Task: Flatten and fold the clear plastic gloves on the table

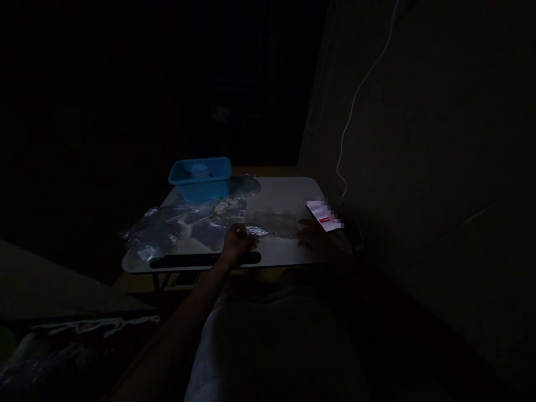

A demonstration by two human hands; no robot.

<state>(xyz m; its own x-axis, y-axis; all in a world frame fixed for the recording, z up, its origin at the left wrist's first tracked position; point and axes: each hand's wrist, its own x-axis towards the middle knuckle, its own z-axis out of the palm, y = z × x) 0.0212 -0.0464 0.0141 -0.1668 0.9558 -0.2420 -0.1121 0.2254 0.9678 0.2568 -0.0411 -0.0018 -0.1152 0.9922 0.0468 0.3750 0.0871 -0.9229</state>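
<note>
A clear plastic bag lies stretched flat across the white table, between my two hands. At its left end my left hand is closed, its fingers curled on the bag's crumpled edge. My right hand rests at the other end, fingers stretched out and apart against the plastic. More clear plastic bags spread in a crumpled heap to the left. The room is very dark, so fine detail at the fingertips is hard to make out.
A blue plastic basin stands at the table's back left, with something indistinct inside. A lit phone lies at the right edge. Along the front edge is a long black strip. A white cable hangs down the right wall.
</note>
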